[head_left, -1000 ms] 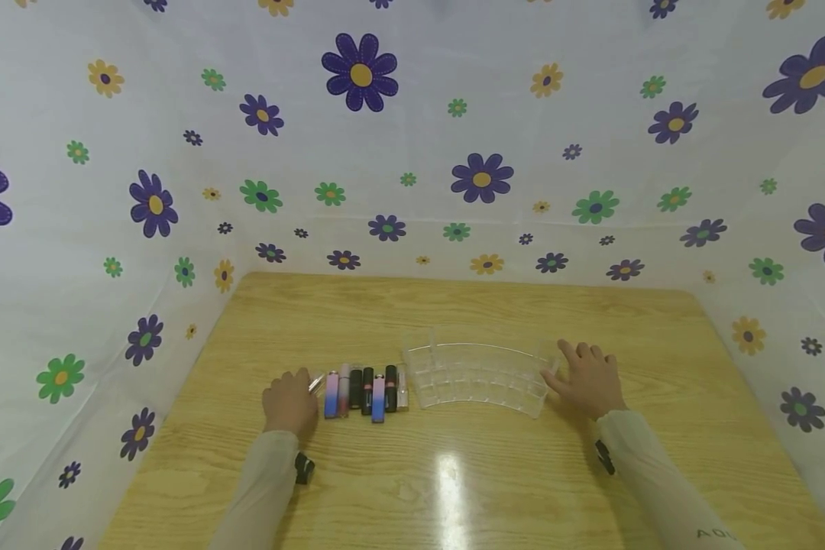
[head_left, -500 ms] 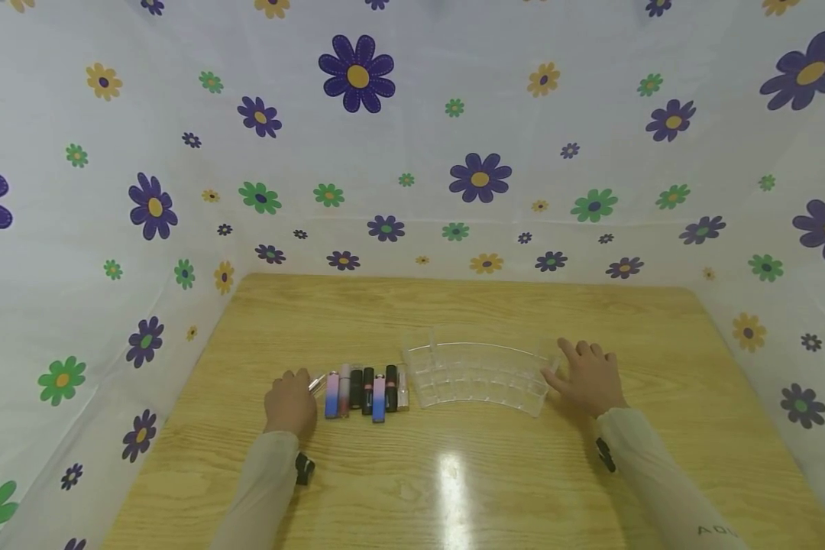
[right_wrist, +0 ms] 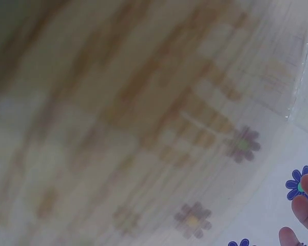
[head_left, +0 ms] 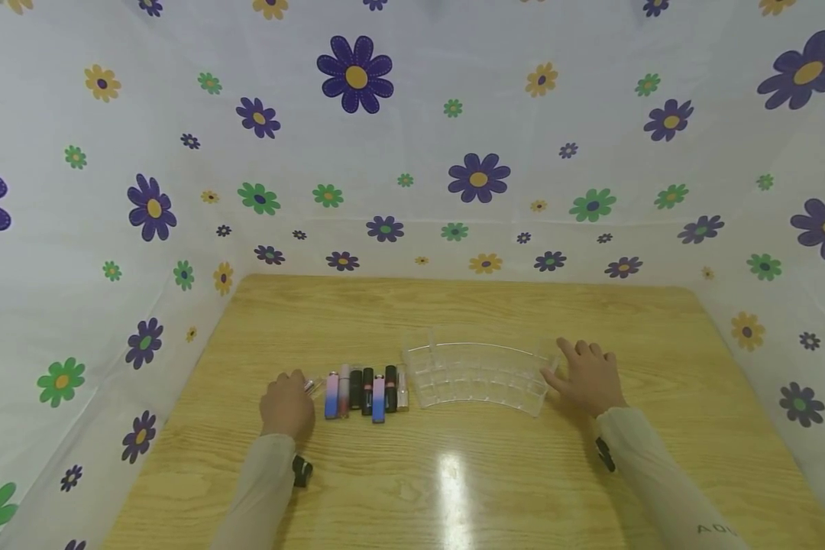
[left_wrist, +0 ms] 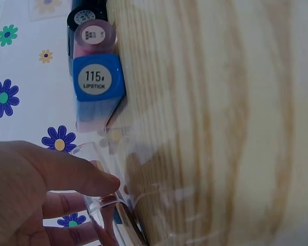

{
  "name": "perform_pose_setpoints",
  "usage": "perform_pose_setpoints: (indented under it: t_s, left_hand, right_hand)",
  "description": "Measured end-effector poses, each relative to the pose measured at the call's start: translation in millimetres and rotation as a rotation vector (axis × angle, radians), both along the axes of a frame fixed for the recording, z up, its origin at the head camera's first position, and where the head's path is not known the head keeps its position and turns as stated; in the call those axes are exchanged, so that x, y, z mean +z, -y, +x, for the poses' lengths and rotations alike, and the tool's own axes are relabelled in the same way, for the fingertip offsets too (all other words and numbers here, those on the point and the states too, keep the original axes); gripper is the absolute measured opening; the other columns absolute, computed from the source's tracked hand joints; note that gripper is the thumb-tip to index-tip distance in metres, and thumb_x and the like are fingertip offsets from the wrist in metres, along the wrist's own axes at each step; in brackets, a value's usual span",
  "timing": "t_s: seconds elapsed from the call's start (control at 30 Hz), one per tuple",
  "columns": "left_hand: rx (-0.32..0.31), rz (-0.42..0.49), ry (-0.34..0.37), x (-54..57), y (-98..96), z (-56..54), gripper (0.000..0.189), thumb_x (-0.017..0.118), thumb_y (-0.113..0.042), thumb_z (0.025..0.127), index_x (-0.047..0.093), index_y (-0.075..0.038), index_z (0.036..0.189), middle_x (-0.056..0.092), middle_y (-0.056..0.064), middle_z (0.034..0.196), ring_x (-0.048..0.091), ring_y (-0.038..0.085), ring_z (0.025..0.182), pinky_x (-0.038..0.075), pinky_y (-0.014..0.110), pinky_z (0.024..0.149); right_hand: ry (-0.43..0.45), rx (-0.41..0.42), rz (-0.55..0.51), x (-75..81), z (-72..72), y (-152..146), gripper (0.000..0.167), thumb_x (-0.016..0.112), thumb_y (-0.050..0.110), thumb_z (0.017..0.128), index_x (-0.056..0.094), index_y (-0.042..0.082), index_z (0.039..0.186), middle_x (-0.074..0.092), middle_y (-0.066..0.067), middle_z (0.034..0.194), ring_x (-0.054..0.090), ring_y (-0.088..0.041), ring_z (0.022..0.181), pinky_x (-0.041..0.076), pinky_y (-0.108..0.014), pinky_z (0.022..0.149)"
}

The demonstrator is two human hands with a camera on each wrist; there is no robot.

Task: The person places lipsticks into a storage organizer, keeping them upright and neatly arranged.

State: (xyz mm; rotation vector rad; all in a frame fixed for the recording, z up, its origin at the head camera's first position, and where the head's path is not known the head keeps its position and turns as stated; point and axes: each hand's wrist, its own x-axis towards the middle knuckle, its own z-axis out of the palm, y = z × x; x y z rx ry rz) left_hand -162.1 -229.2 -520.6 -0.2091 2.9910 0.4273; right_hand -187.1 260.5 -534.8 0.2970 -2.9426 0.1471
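At the left end of a row of lip products, my left hand point(head_left: 286, 405) pinches a clear lipstick tube point(left_wrist: 109, 212) between thumb and fingers. The tube lies low over the wood, and in the head view the hand covers most of it. Beside it is a pink-to-blue lipstick point(head_left: 332, 395); its blue end reads "115 LIPSTICK" in the left wrist view. My right hand point(head_left: 587, 378) rests by the right end of a clear curved organizer point(head_left: 481, 374), thumb and fingers spread. Whether the fingertips touch its edge, I cannot tell.
Several more lip products lie side by side, among them a pink tube point(head_left: 344, 390), a black one point(head_left: 356, 389) and a second pink-to-blue lipstick point(head_left: 379, 398). They end close to the organizer's left side. Flower-printed cloth point(head_left: 412, 114) surrounds the wooden table point(head_left: 412, 489).
My left hand has shifted slightly left, and the clear lipstick tube has moved with it, away from the row. The right hand and the organizer stay where they were.
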Motion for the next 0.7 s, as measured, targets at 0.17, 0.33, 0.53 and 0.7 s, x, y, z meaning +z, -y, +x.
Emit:
perform_pose_setpoints:
  t_s: [0.17,0.33,0.53,0.7]
  left_hand:
    - [-0.011,-0.027,-0.079,-0.7,4.2,2.3,0.028,0.05,-0.007,0.086,0.053,0.005,0.111,0.058,0.025,0.096,0.058,0.039,0.084,0.048,0.052,0.069]
    - [-0.022,-0.034,-0.209,6.5,4.3,4.4,0.03,0.052,-0.012,0.089,0.054,0.006,0.113,0.059,0.026,0.096,0.059,0.04,0.082,0.048,0.052,0.069]
    - [-0.056,-0.036,-0.392,10.1,2.0,3.0,0.028,0.058,-0.011,0.085,0.058,0.005,0.108,0.061,0.024,0.093,0.061,0.037,0.077,0.05,0.05,0.067]
    - [-0.122,-0.06,-0.536,9.3,0.4,0.9,0.029,0.064,-0.013,0.082,0.061,0.003,0.106,0.064,0.023,0.093,0.063,0.035,0.076,0.051,0.049,0.069]
  right_hand:
    - [0.007,0.006,-0.01,2.2,1.0,0.7,0.067,0.055,0.056,0.083,0.046,0.009,0.13,0.06,-0.022,0.106,0.056,-0.042,0.096,0.042,-0.058,0.077]
    - [0.019,0.004,-0.013,3.3,0.8,1.0,0.067,0.054,0.056,0.084,0.046,0.008,0.131,0.059,-0.022,0.107,0.056,-0.042,0.096,0.042,-0.058,0.079]
    - [0.021,0.003,-0.019,4.3,1.0,1.0,0.067,0.054,0.055,0.084,0.046,0.008,0.131,0.059,-0.022,0.105,0.056,-0.042,0.095,0.042,-0.059,0.079]
    - [0.012,0.004,-0.009,3.6,1.2,1.1,0.067,0.054,0.056,0.084,0.046,0.009,0.13,0.06,-0.021,0.104,0.056,-0.042,0.094,0.043,-0.058,0.077]
